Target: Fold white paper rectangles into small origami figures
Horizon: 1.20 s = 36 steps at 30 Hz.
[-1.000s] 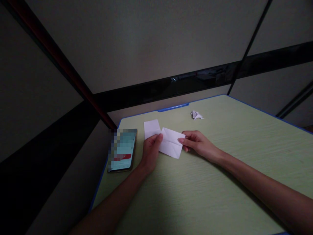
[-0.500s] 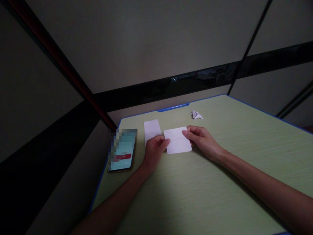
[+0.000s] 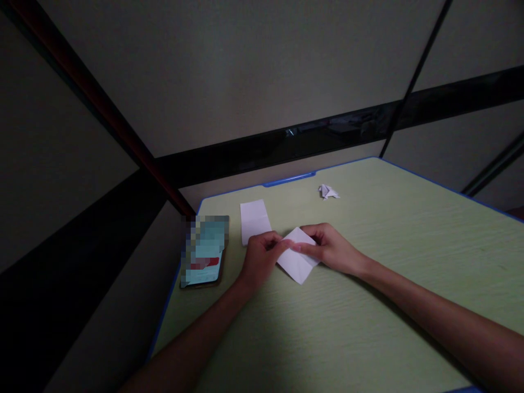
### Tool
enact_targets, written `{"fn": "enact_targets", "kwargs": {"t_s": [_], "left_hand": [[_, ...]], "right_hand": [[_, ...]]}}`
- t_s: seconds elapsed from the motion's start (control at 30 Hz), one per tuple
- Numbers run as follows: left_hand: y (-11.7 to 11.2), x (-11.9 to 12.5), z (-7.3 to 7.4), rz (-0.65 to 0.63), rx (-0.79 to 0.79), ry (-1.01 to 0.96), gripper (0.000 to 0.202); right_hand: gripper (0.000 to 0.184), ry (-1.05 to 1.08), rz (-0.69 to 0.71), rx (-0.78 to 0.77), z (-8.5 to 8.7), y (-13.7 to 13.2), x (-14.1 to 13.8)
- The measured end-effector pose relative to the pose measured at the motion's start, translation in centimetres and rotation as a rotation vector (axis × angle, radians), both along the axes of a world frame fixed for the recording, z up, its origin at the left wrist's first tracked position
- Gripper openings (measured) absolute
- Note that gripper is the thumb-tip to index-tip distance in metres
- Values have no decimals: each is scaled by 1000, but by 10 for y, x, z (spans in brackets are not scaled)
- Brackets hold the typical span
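A small white square of paper point(image 3: 300, 267) is held between my two hands, turned so that one corner points toward me. Crease lines show across it. My left hand point(image 3: 264, 256) grips its left side, thumb on top. From the right, my right hand point(image 3: 329, 245) pinches it too, with the thumb over the upper face and the fingers behind. Both thumbtips meet near the paper's middle. The fingers beneath the sheet are partly hidden.
Behind my left hand lies another white sheet of paper point(image 3: 254, 218). A phone point(image 3: 208, 251) with a lit screen, partly pixelated, rests at the left edge of the light green table point(image 3: 393, 338). A small folded paper figure point(image 3: 328, 192) sits farther back.
The paper has turned from edge-on to corner-down and come slightly nearer to me. My thumbs have moved together onto its middle.
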<state>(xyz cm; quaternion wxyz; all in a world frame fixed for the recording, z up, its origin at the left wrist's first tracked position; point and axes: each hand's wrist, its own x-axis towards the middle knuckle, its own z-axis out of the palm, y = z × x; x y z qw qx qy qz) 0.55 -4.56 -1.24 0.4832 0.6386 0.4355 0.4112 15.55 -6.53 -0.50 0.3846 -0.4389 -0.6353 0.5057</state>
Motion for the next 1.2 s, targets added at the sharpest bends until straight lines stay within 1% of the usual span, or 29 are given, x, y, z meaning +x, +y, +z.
{"fn": "enact_targets", "kwargs": {"t_s": [0.17,0.23,0.37,0.5,0.63,0.77,0.87,1.0,1.1,1.13,1.2], "left_hand": [[1,2,0,-86,-107,-135,12],[1,2,1,-94,-107,-167,12],[0,0,3,-37,-86,-187,16],[1,-2,1,-9,-87,-208,22],[3,-2,-2,-18,-147,-310,20],[4,-1,-1,-27,-228,-411,20],[3,-1,-1,-42,-277,-467,15],[5,-1,-1,-37,-292,-517,10],[6,-1,0,-17,-291,-550,5],[6,-1,1,-12,-287,-553,6],[6,-2,2,-9,-278,-550,9]], "right_hand": [[21,150,-206,22,2,2,-1],[22,166,-235,10,2,2,-1],[21,177,-162,-48,3,2,0],[18,188,-110,-55,4,2,3],[15,205,-100,-29,3,3,5],[14,254,-73,-26,0,4,7],[16,268,-91,-42,-1,5,7],[20,309,-137,-53,-2,5,7],[12,389,-134,-79,-1,6,7],[9,417,-133,-87,0,6,7],[12,466,-128,-83,0,7,7]]}}
